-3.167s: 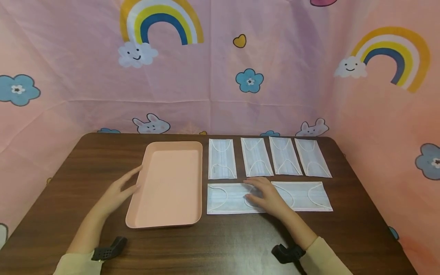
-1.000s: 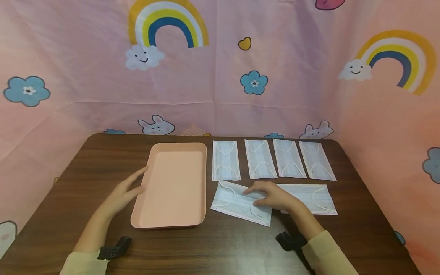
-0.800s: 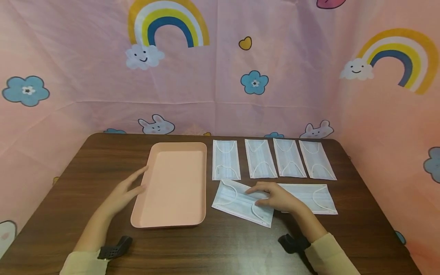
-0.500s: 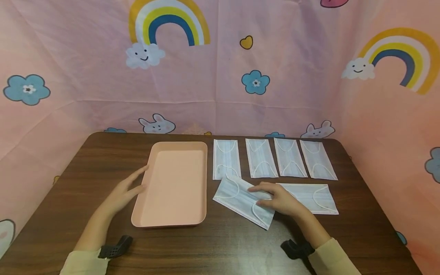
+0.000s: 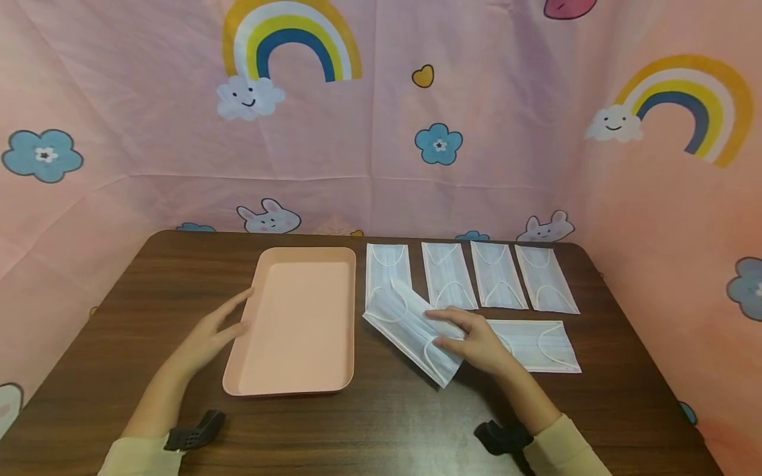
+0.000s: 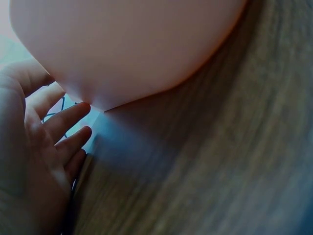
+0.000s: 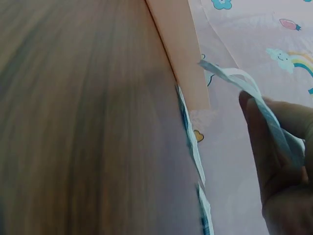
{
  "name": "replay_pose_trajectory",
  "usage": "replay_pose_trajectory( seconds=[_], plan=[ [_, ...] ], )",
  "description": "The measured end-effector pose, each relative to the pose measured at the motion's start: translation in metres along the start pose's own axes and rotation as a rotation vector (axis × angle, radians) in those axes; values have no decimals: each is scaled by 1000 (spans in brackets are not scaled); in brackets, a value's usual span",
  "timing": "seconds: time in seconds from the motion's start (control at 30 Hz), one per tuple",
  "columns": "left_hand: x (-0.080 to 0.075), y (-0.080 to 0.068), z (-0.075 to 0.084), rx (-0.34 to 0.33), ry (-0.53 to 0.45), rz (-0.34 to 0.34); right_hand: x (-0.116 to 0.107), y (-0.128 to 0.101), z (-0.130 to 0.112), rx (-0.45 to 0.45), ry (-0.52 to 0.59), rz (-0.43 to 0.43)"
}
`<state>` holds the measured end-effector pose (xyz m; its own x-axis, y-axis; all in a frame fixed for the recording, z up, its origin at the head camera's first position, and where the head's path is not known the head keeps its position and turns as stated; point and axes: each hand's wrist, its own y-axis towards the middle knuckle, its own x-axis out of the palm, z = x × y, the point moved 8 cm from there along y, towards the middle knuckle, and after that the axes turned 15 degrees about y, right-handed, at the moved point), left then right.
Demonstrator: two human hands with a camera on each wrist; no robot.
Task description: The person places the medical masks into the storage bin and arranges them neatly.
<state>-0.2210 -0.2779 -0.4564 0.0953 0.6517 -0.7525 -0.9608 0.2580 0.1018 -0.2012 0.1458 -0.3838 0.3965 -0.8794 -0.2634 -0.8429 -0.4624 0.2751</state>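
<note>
My right hand (image 5: pixel 476 337) pinches a pale blue face mask (image 5: pixel 411 330) with white ear loops, thumb on one side and fingers on the other. In the right wrist view this mask (image 7: pixel 266 115) is seen edge-on, up off the table and tilted. In the head view it overlaps the lower part of another mask (image 5: pixel 387 264) lying flat. A second flat mask (image 5: pixel 550 347) is partly behind my right hand. My left hand (image 5: pixel 205 340) rests its fingertips and thumb at the left rim of a pink tray (image 5: pixel 292 324), fingers loosely extended.
Three more masks, among them the far right one (image 5: pixel 546 279), lie side by side along the back of the brown wooden table (image 5: pixel 297 430). A pink patterned cloth (image 5: pixel 369 132) hangs close behind the table and at both sides.
My right hand has taken one mask from the front row, lifted and turned it, its left end swinging up toward the back row. My left hand has stayed at the tray.
</note>
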Motion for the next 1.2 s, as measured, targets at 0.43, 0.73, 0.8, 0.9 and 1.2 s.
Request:
replay_pose_trajectory(
  seconds=[0.43, 0.73, 0.8, 0.9, 1.2],
  plan=[
    [-2, -1, -4, -17, -6, -10, 14, 19, -10, -43, 176, 126],
    [0, 0, -4, -4, -10, -8, 24, 33, -11, 11, 262, 235],
    [0, 1, -3, 4, -10, -4, 28, 37, -12, 15, 259, 247],
    [1, 0, -3, 7, -8, -2, 35, 42, -12, 18, 258, 256],
    [1, -1, -3, -12, -14, -16, 60, 57, -11, 46, 400, 305]
  ],
)
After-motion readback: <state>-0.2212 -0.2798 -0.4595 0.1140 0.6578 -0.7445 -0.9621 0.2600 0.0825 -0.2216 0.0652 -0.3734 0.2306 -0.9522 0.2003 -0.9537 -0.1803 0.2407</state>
